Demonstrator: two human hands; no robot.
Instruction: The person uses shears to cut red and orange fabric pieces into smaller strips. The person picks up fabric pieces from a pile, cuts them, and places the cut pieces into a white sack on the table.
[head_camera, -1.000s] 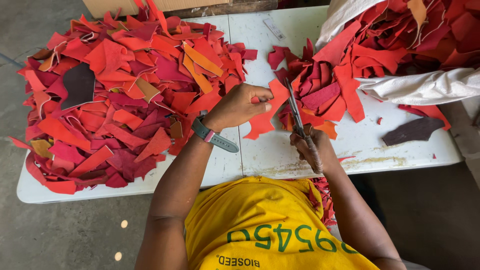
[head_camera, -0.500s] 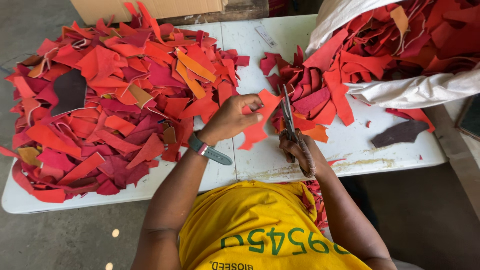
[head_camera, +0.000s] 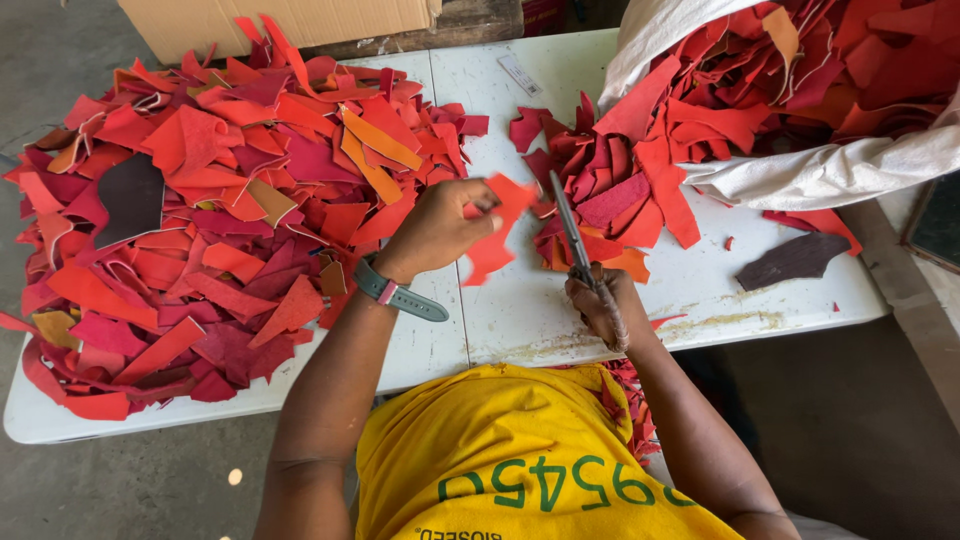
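Now, step in hand: cutting a red scrap with scissors, I think. The blades look about to meet the piece.
Left hand (head_camera: 435, 228): fingers pinched shut on the red scrap (head_camera: 497, 232), held up near the middle of the frame.
Right hand (head_camera: 600, 305): closed tight around the scissors (head_camera: 572, 230), blades pointing up, just beside the scrap.
Where the scrap is: in the air over the white tabletop (head_camera: 520, 310), between the two piles.
Next move: it likely needs the scrap held flat and still, and the blades lined up with its edge, so the cut goes straight and misses the fingers.
Big pile (head_camera: 200, 220): red, pink and orange pieces, left of the frame.
Small pile (head_camera: 610, 190): more red pieces, just right of the scissors.
White sack (head_camera: 830, 170): upper right, full of red pieces.
Dark piece (head_camera: 795, 260): alone, at the right of the tabletop.
Change from half a second ago: both hands sit in almost the same spots. The scrap has turned a little in the left hand.
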